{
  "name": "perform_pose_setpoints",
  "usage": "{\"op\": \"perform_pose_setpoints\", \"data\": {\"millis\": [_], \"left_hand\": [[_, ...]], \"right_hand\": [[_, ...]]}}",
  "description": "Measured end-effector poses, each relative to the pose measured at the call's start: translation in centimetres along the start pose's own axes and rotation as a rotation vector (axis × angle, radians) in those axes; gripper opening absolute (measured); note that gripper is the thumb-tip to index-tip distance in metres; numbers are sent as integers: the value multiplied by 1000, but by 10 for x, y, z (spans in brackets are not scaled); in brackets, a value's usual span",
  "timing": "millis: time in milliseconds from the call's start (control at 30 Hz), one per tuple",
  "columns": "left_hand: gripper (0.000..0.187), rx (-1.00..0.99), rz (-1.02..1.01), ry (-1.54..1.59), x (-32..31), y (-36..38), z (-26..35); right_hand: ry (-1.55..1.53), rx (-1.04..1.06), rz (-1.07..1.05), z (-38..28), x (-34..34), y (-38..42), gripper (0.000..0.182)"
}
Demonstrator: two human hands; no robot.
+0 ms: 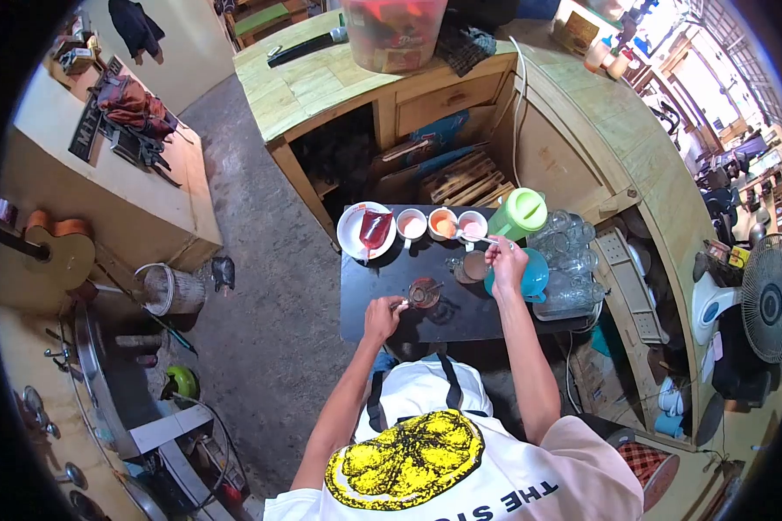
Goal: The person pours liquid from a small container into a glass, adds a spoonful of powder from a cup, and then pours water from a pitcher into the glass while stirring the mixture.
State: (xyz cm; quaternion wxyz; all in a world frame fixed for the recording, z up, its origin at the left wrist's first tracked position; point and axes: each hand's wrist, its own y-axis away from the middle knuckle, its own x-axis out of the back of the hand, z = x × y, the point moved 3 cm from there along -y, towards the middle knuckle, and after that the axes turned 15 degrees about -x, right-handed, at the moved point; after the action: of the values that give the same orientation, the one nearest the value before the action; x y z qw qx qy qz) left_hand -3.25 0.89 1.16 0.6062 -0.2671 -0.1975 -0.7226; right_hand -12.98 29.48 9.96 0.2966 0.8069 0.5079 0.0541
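My right hand [506,258] is closed on a spoon [478,237], whose bowl end is over the cups at the back of the dark table. My left hand [382,318] is closed on a thin handle beside a glass [424,293]. Along the back edge stand a white cup [411,226], a cup with orange contents [443,224] and another white cup [473,226]. Left of them, a white bowl [349,233] holds a red packet [375,228]. A glass of brownish contents [475,266] stands near my right hand.
A green pitcher [520,214], a blue container [534,276] and several clear glasses [568,260] crowd the table's right side. Behind is a wooden counter [321,87] with a large tub [393,35]. A fan [769,298] stands far right.
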Motion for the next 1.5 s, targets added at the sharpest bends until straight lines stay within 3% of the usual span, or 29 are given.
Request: {"op": "perform_pose_setpoints", "data": {"millis": [367,633,767,867,967,1067,1333,1400,1500], "left_hand": [[22,3,12,62,-1,-4,0],[23,0,-2,57,-2,-3,-4],[23,8,-3,83,-7,-4,-9],[23,2,-3,86,-6,-4,-9],[23,8,-10,77,-5,-5,-7],[22,18,-7,76,-3,-4,-5],[21,-14,9,129,-3,-3,-2],[20,-33,13,153,-2,-3,0],[20,-47,3,138,-1,-3,2]], "right_hand": [[124,-93,-78,51,22,69,26],[541,277,-29,73,8,87,19],[860,550,-147,62,-6,106,13],[911,758,-225,65,-6,110,12],[1004,807,-262,66,-5,115,12],[1023,827,-277,59,-6,123,11],[485,460,1,38,4,98,18],[420,463,48,23,2,82,19],[566,522,106,-5,-11,50,20]]}}
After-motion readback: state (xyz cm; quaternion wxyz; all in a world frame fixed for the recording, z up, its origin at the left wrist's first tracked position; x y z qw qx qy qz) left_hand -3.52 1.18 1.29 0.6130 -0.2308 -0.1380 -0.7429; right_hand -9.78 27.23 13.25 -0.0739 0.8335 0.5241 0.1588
